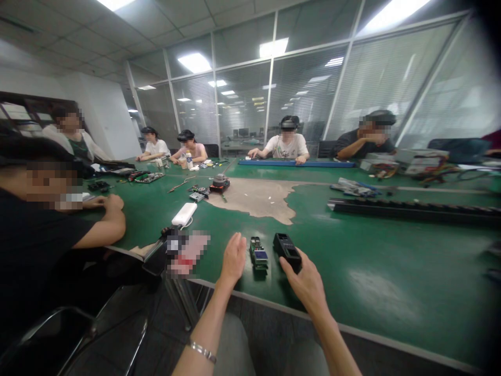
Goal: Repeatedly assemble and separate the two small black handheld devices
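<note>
My right hand [307,277] grips the near end of a black plastic casing [287,246] with rectangular openings, thumb on its left side. Left of the casing lies a stacked green circuit board [259,257] with a small bluish display. My left hand [235,256] is just beyond the board's left side, its fingers stretched out and holding nothing. Whether it touches the table cannot be made out. A silver bracelet [202,351] circles my left wrist.
The green table [376,245] has a bare brown patch [250,196]. A white power bank [184,214] stands to the left, a long black rail [410,209] to the right. A co-worker's arm [105,222] rests at left; several people sit around the table.
</note>
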Demonstrator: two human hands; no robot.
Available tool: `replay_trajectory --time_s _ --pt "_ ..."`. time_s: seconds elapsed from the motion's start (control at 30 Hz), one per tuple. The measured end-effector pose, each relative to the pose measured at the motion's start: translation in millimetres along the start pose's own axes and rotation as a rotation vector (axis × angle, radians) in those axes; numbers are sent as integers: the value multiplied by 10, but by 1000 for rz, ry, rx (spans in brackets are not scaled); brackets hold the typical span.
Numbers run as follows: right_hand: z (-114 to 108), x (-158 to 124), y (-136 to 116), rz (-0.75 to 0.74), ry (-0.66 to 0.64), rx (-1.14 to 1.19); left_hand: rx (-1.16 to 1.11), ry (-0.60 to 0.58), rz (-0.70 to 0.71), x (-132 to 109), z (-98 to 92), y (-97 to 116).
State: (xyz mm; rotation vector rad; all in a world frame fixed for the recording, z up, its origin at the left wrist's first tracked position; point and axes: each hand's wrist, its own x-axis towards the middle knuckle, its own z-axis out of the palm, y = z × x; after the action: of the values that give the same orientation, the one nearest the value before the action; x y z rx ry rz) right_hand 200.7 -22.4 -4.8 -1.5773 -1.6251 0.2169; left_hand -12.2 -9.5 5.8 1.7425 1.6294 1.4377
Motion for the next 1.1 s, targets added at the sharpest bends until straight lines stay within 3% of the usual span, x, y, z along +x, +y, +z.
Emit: replay_trajectory --time_s 0.63,1.1 --pt "107 9 109 -66 32 -109 10 3 5 6 19 -11" --pt "78 -22 1 35 47 -90 10 7 14 -14 16 -11"
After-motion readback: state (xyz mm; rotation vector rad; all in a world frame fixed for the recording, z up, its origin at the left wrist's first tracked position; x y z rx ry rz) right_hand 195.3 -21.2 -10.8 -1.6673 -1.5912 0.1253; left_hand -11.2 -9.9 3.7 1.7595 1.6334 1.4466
